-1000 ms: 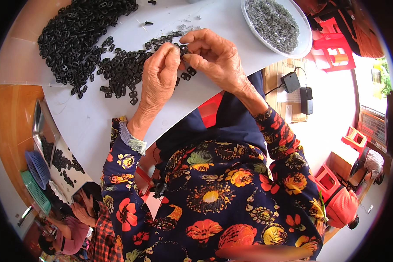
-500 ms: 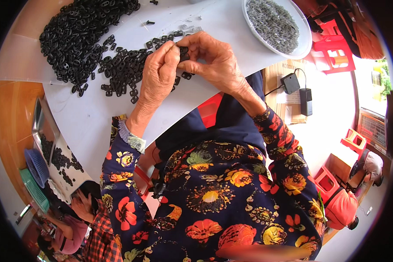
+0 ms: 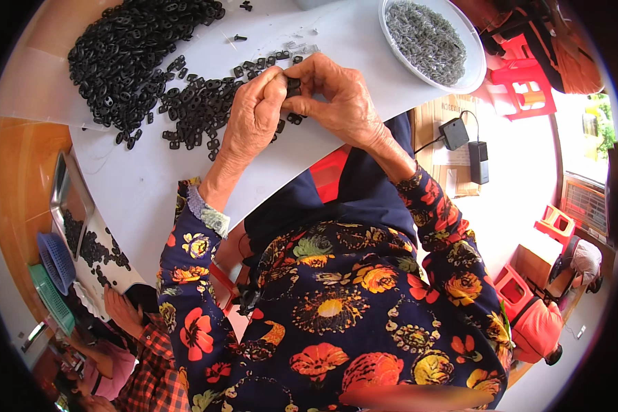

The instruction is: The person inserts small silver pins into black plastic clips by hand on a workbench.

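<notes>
Above the white table, my hands meet fingertip to fingertip around a small black plastic cord-lock piece. The fingers of my left hand are curled in a tight pinch on its left side and hide much of it. From the right, my right hand grips the same piece between thumb and bent index finger. Just beyond and left of my hands lies a loose spread of two-holed black pieces. A much bigger heap of black pieces rises at the far left.
A round white basin of small metal springs stands at the far right. Tiny springs and a black peg-like piece lie near the middle. A cardboard box is beside the table. A co-worker's hand is at lower left.
My hands stay pinched on the black piece, with only a slight shift. At lower left, the co-worker's hand has moved a little leftward.
</notes>
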A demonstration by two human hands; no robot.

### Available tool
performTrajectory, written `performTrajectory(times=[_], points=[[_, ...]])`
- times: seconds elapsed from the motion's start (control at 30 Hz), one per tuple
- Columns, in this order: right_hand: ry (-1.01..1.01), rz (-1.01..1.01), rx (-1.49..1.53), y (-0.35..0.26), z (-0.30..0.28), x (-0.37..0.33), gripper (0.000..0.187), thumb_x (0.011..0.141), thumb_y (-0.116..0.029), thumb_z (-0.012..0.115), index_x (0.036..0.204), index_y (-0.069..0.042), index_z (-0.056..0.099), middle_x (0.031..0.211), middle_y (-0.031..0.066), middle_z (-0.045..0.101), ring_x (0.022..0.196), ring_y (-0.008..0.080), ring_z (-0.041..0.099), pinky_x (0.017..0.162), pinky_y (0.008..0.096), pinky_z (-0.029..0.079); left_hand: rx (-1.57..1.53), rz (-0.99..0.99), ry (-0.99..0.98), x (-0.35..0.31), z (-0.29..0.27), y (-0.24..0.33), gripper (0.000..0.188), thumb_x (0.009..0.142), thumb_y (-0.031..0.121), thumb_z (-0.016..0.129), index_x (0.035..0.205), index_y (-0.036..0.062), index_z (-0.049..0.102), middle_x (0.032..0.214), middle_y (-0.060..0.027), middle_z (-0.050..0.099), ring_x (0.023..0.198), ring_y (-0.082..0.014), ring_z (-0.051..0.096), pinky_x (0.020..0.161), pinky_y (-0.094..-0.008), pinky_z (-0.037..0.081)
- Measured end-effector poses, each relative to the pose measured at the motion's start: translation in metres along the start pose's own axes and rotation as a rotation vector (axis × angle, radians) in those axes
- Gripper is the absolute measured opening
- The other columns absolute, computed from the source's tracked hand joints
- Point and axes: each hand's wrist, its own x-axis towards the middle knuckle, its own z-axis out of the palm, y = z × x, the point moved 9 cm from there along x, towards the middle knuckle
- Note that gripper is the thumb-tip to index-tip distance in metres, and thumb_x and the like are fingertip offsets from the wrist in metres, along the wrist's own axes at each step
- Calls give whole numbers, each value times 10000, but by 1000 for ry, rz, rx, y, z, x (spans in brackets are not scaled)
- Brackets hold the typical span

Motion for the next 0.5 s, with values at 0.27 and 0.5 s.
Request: performTrajectory(times=[0.27, 0.5], points=[[10, 20, 22, 7, -1, -1, 316, 696, -87, 775, 934, -22, 577, 679, 44, 580, 617, 127, 557, 604, 277, 483, 48, 78, -64, 1, 4, 3, 195, 939, 152, 483, 934, -42, 501, 628, -77, 395, 574, -131, 342, 517, -300, 354], [-43, 109, 90, 15, 5, -2, 286, 767, -31, 726, 1014, 14, 590, 762, 20, 595, 689, 73, 550, 651, 239, 487, 47, 36, -59, 3, 1, -2, 205, 954, 160, 466, 940, -40, 512, 621, -71, 459, 572, -134, 390, 531, -303, 378]])
